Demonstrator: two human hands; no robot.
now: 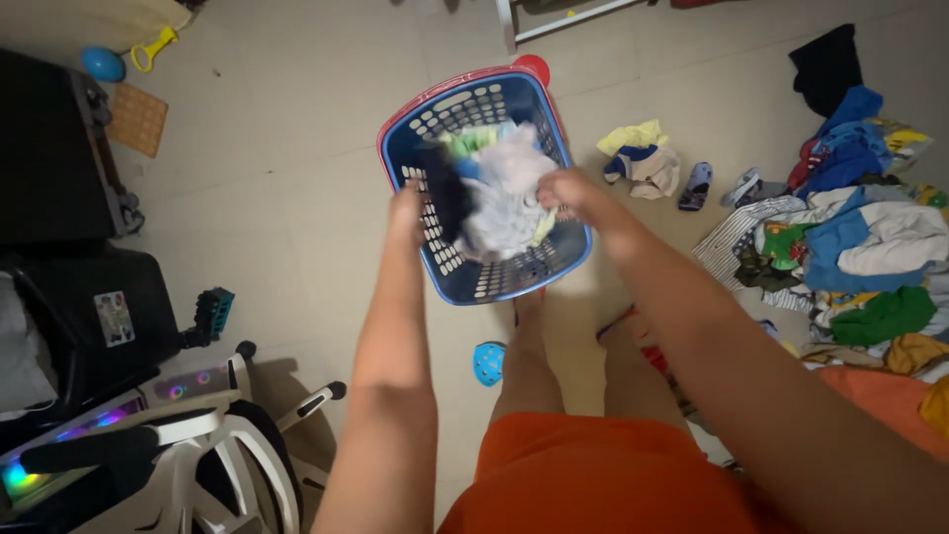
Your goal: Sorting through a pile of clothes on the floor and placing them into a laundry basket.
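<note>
Big heap of mixed clothes (850, 247) sprawls on the floor, well right of the blue laundry basket (514, 282). Both hands over that basket: right hand (573, 193), grip closed on a pale blurred garment (504, 198) above its load; left hand (407, 210) at the basket's left rim, grip unclear.

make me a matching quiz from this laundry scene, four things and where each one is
Things:
1. laundry basket
2. pile of clothes
3. white swivel chair
4. blue ball

Places:
a. top left corner of the floor
b. bottom left, beside the person
c. right side of the floor
d. centre, under both hands

Pairs: 1-d, 2-c, 3-b, 4-a

The left hand and right hand hold pale clothing over the basket.
</note>
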